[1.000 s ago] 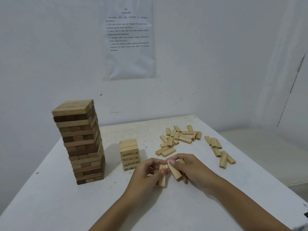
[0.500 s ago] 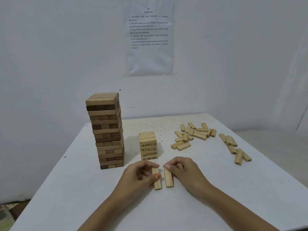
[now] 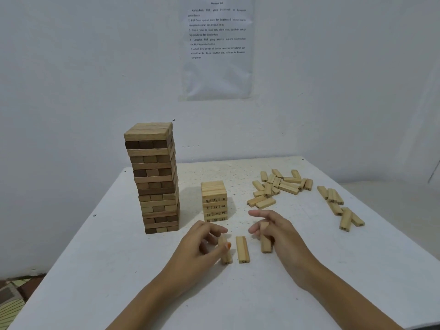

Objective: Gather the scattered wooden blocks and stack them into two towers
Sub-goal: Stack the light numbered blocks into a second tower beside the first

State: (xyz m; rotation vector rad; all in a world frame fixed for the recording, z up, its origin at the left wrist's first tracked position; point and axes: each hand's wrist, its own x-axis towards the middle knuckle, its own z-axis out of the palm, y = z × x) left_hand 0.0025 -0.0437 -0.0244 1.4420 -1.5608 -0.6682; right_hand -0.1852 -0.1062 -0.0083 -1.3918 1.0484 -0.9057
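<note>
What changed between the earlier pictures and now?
The hands drew apart: the right hand carried the right block rightward, the left hand keeps pinching the left block, and a middle block lies released between them. Tall tower, short tower and loose blocks stayed put.

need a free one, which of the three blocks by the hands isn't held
The middle block, lying untouched; the left hand grips the left block, the right hand the right block.

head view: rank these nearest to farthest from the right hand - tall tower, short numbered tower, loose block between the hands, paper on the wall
From the right hand:
1. loose block, lying just to its left
2. short numbered tower, ahead and to the left
3. tall tower, farther left
4. paper, high up and farthest back
</note>
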